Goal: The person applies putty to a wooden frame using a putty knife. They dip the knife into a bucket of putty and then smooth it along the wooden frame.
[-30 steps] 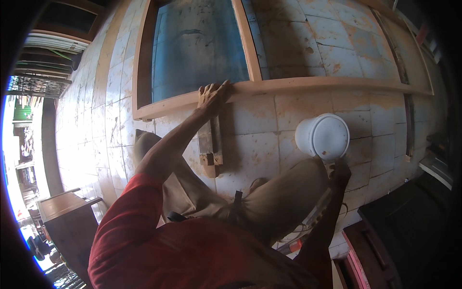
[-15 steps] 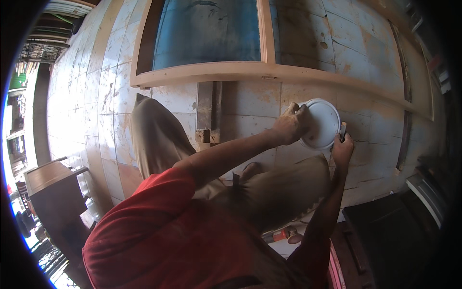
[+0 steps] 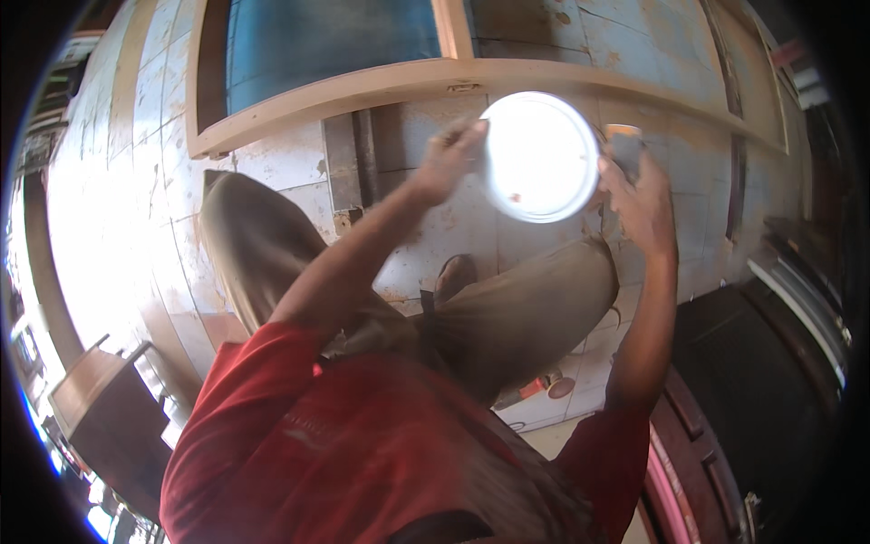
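Note:
A round white tub [image 3: 539, 159] with a bright lid is raised in front of me, above my tan trousers [image 3: 507, 317]. My left hand [image 3: 449, 159] grips the tub's left rim with fingers curled over the edge. My right hand [image 3: 639, 199] is at the tub's right side, closed around a small flat tan object [image 3: 623, 143]; whether it also touches the tub I cannot tell. Both forearms reach up from my red shirt [image 3: 362, 453].
A long pale wooden frame [image 3: 362, 86] lies on the tiled floor [image 3: 118, 227], with a blue panel [image 3: 326, 36] inside it. A short wooden block [image 3: 353, 163] lies below the frame. A dark wooden cabinet [image 3: 100, 417] stands lower left, dark furniture [image 3: 752, 381] at right, a small red item [image 3: 544, 388] by my leg.
My left hand left the wooden frame and took the white tub's rim. The tub has risen from the floor toward the camera, held between both hands.

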Tool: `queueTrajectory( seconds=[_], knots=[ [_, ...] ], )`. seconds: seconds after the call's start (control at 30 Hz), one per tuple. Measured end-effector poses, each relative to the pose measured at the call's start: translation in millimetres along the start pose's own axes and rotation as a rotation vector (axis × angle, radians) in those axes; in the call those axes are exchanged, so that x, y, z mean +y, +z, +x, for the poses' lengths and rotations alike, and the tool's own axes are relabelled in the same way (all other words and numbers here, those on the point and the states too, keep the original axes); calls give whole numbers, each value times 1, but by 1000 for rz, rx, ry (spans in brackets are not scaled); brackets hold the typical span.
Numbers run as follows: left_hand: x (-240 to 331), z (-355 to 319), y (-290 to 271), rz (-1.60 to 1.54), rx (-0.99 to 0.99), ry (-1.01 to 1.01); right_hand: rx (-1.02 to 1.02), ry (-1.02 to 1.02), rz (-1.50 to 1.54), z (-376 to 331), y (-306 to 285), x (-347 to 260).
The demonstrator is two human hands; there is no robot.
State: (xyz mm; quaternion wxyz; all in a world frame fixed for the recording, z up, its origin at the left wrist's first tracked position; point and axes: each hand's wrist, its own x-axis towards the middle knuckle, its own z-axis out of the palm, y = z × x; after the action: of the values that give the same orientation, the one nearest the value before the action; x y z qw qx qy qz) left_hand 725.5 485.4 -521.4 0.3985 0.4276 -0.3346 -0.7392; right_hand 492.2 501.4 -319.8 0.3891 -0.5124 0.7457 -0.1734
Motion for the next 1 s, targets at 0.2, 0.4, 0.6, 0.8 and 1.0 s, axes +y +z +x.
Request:
queueTrajectory(
  seconds=[0.2, 0.4, 0.6, 0.8, 1.0],
  knots=[
    [7, -30, -120, 962, -222, -78, -142, -83, -369, 67, 13, 100],
    [-37, -58, -174, 1401, -231, -46, -284, -96, -870, 125, 92, 122],
    [65, -79, -186, 1335, 125, 29, -363, -185, -1105, 142, 111, 196],
    [175, -113, -279, 1432, 410, 201, -265, -250, -929, 145, 100, 215],
    [188, -145, -441, 1171, 425, 80, -520, -2, 26, 115, 41, 124]
  ],
)
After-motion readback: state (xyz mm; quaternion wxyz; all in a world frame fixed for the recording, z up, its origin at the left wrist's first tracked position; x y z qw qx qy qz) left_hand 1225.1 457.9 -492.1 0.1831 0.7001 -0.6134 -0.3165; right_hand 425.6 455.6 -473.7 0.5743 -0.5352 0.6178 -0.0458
